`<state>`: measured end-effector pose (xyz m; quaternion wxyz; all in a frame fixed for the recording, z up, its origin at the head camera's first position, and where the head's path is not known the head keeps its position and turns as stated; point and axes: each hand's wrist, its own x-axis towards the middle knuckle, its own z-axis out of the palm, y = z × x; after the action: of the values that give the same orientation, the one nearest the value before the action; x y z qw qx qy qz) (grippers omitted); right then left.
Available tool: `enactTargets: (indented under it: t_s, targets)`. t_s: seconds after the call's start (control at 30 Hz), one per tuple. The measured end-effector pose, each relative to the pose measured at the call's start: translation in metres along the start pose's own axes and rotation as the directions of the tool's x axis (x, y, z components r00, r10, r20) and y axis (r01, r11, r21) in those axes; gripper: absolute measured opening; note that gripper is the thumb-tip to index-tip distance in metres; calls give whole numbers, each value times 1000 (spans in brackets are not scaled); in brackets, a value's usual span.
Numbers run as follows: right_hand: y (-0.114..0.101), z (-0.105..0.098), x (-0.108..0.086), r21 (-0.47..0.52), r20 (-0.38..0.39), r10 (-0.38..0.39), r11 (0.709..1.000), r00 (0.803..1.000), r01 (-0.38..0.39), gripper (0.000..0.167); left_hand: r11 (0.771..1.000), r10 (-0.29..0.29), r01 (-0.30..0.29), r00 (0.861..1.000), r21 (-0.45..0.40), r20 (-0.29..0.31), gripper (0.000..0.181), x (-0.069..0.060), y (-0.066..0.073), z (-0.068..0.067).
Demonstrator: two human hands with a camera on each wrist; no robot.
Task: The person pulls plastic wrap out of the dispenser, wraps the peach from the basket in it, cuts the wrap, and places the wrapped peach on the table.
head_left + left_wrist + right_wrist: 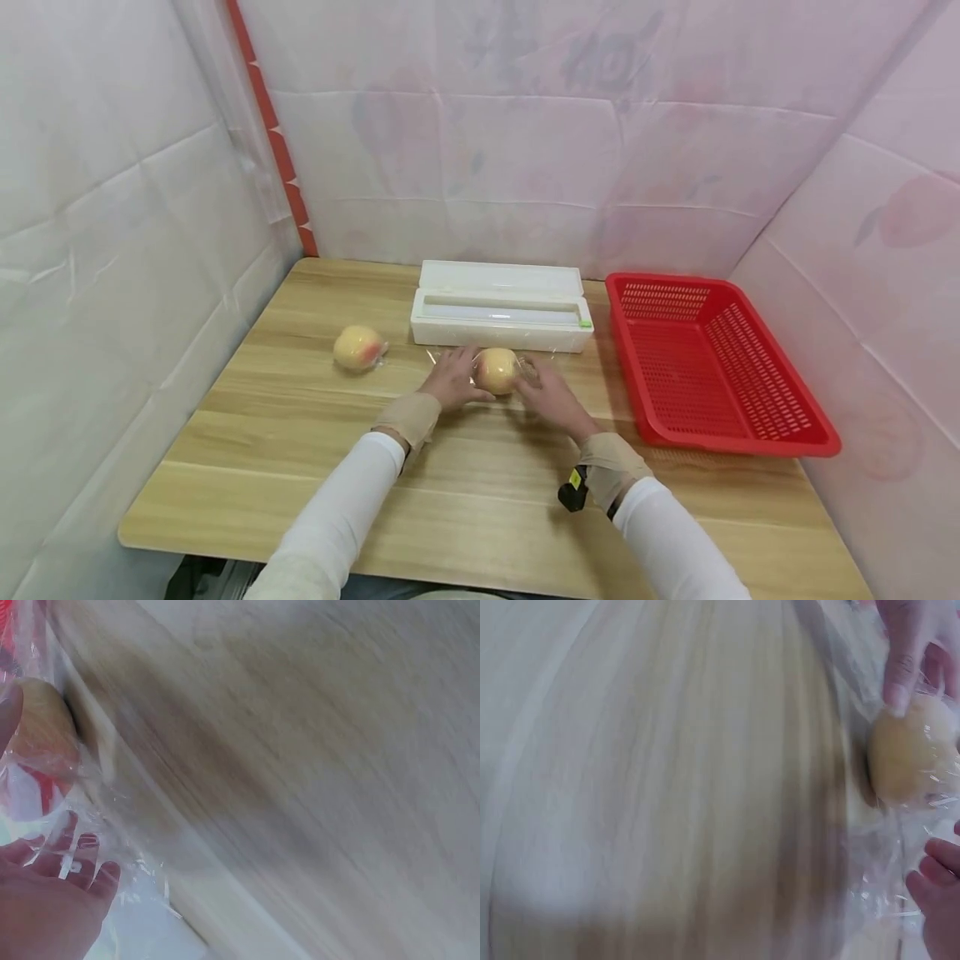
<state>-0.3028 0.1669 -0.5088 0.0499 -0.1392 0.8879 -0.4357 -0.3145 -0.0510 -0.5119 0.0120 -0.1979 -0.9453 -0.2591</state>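
A yellow peach [497,371] with a reddish blush sits on the table under clear cling film [874,862], just in front of a long white cling-film box [502,333]. My left hand [453,379] is at its left side, its fingers spread over the film, with the thumb touching the peach in the right wrist view. On the opposite side my right hand [551,396] has its thumb against the peach and its fingers at the film. Whether those fingers pinch the film is hard to see. A second peach [357,348], wrapped in film, lies farther left.
The white box's lid [501,277] is raised, with a film roll [510,314] inside. To the right stands a red perforated basket [630,367]. Patterned sheeting [525,167] closes off the back and both sides of the wooden table [300,467].
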Motion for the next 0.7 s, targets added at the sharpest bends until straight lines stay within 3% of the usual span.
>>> enactTargets:
  t_s: [0.1, 0.23, 0.3, 0.37, 0.47, 0.53, 0.57, 0.63, 0.7]
  targets:
    - [3, -15, 1, -78, -152, 14, 997, 988, -26, 53, 1000, 11, -11, 1000, 20, -1, 94, -1, 1, -5]
    - [10, -32, 5, -213, -334, 38, 970, 942, -114, 55, 999, -41, 41, 999, 34, 18, 95, 0, 3, -11]
    - [13, -38, 6, -255, -349, 79, 951, 934, -176, 62, 997, -78, 77, 997, 23, 19, 91, 2, 6, -15]
    - [15, -42, 7, -284, -319, 126, 933, 939, -221, 69, 996, -92, 92, 996, 5, -2, 84, 5, 10, -18]
    - [18, -44, 10, -314, -255, 176, 915, 951, -253, 74, 999, -30, 32, 998, 38, -53, 65, 15, 21, -22]
    - [18, -44, 11, -340, -232, 182, 905, 956, -255, 75, 990, 56, -45, 995, 135, -77, 53, 23, 33, -23]
    - [18, -44, 12, -355, -225, 179, 900, 958, -252, 75, 977, 100, -83, 992, 199, -81, 49, 29, 40, -23]
    - [17, -43, 13, -377, -228, 167, 893, 959, -245, 74, 926, 197, -165, 979, 341, -62, 42, 41, 56, -22]
    - [17, -43, 14, -394, -253, 139, 889, 957, -233, 73, 881, 251, -220, 968, 418, -18, 42, 52, 73, -19]
